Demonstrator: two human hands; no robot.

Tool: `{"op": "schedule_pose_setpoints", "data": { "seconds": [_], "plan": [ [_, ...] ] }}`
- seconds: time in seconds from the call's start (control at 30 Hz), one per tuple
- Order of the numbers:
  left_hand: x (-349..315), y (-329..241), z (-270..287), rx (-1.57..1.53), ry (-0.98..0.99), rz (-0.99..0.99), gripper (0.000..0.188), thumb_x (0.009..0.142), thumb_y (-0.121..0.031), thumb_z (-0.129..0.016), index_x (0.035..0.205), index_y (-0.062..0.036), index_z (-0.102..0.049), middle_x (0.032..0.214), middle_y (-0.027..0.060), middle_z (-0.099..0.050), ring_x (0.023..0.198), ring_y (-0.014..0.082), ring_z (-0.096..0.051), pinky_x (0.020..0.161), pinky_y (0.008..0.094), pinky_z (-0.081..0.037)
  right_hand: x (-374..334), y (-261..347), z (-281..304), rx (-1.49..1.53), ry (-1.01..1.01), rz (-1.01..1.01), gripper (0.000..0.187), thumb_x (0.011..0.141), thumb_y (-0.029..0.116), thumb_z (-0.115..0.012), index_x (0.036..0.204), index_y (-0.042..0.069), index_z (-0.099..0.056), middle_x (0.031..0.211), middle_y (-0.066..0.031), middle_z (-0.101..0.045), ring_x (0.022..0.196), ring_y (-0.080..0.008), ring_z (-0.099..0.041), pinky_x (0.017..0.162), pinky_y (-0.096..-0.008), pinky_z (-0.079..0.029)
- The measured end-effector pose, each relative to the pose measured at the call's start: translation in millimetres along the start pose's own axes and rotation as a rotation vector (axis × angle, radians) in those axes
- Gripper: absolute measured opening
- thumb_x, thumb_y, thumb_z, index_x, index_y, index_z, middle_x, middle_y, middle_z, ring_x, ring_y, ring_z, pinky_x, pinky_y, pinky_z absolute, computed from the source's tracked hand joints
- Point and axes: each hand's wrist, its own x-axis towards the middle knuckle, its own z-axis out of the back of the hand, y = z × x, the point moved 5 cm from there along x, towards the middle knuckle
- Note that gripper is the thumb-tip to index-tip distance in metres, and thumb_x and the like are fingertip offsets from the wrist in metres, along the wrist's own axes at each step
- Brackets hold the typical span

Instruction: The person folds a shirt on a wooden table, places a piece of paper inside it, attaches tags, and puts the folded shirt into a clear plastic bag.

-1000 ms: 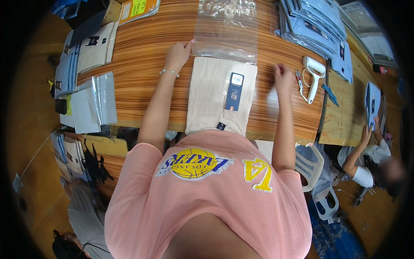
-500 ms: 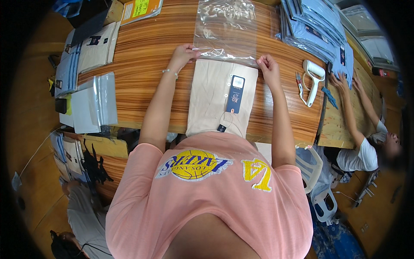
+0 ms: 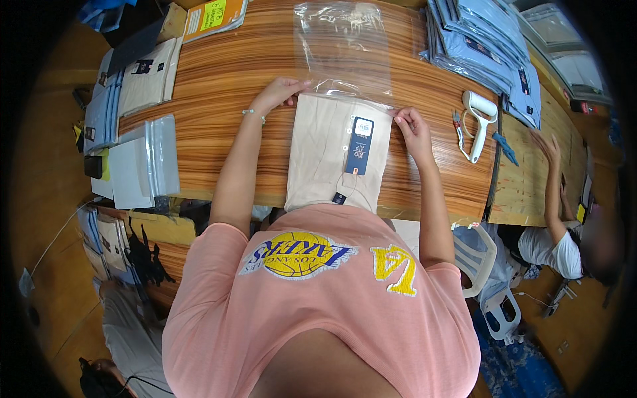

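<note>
A folded beige garment (image 3: pixel 317 149) lies in front of me on the wood-grain table, a navy hang tag (image 3: pixel 359 144) on top of it. Beyond its far edge a clear plastic bag (image 3: pixel 345 53) is spread flat, and the bag's near edge overlaps the garment's far end. My left hand (image 3: pixel 280 94) pinches that edge at the garment's far left corner. At the far right corner my right hand (image 3: pixel 413 127) grips the other side of the edge between thumb and fingers.
Right of my hand lie a white lint roller (image 3: pixel 479 126) and small snips (image 3: pixel 459 129). Bagged blue garments (image 3: pixel 474 50) are stacked at the far right, beside a co-worker's arms (image 3: pixel 552 172). Left are folded garments (image 3: pixel 147 76) and clear bags (image 3: pixel 146 159).
My right hand has come nearer to me, drawing the bag's edge over the garment's far end. My left hand has shifted slightly. The co-worker's hands have moved off the blue stack.
</note>
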Motion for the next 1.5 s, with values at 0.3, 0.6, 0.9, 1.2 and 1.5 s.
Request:
{"op": "schedule_pose_setpoints", "data": {
  "seconds": [0.3,0.6,0.9,1.2,1.5],
  "plan": [
    [-13.7,13.4,-2.0,-0.009,0.152,-0.006,0.034,0.078,-0.022,-0.066,0.104,-0.0040,-0.055,0.072,-0.0035,-0.057,0.053,0.0021,-0.045,0.044,0.0146,-0.034,-34.1,32.2,-6.5,-0.445,-0.067,0.385,0.007,0.081,0.004,-0.057,0.079,0.000,-0.051,0.092,-0.0136,-0.062,0.098,-0.0278,-0.057,0.079,-0.0317,-0.045],
    [-6.2,15.8,9.6,-0.217,-0.041,0.129,0.062,0.083,-0.058,-0.043,0.099,-0.0006,-0.059,0.078,-0.0006,-0.059,0.053,0.0026,-0.047,0.044,0.0154,-0.036,-32.4,34.0,-13.1,-0.188,-0.027,0.201,0.004,0.082,0.002,-0.056,0.081,-0.001,-0.053,0.094,-0.0140,-0.063,0.087,-0.0273,-0.061,0.070,-0.0318,-0.048],
    [-4.7,3.3,8.4,0.040,0.144,0.024,0.033,0.076,-0.020,-0.067,0.105,-0.0059,-0.058,0.074,-0.0020,-0.060,0.054,0.0005,-0.048,0.042,0.0123,-0.033,-33.6,26.5,-12.4,-0.214,-0.007,0.138,0.007,0.082,0.004,-0.056,0.088,0.002,-0.058,0.095,-0.0128,-0.063,0.085,-0.0271,-0.061,0.070,-0.0322,-0.049],
    [-6.1,14.2,10.9,0.010,0.137,0.057,0.034,0.076,-0.018,-0.067,0.105,-0.0048,-0.056,0.078,-0.0019,-0.060,0.057,0.0010,-0.049,0.044,0.0122,-0.034,-33.0,43.3,-17.3,-0.430,0.113,0.390,0.014,0.077,-0.001,-0.056,0.089,0.003,-0.062,0.095,-0.0105,-0.063,0.097,-0.0268,-0.058,0.083,-0.0377,-0.045],
    [-11.4,15.7,7.1,-0.022,0.083,-0.082,0.042,0.071,-0.014,-0.070,0.108,-0.0054,-0.054,0.080,-0.0023,-0.060,0.058,0.0031,-0.048,0.046,0.0140,-0.034,-35.7,39.9,-18.0,-0.463,0.114,0.392,0.014,0.079,0.002,-0.056,0.091,0.004,-0.062,0.098,-0.0107,-0.063,0.099,-0.0266,-0.057,0.087,-0.0402,-0.044]
  ]
}}
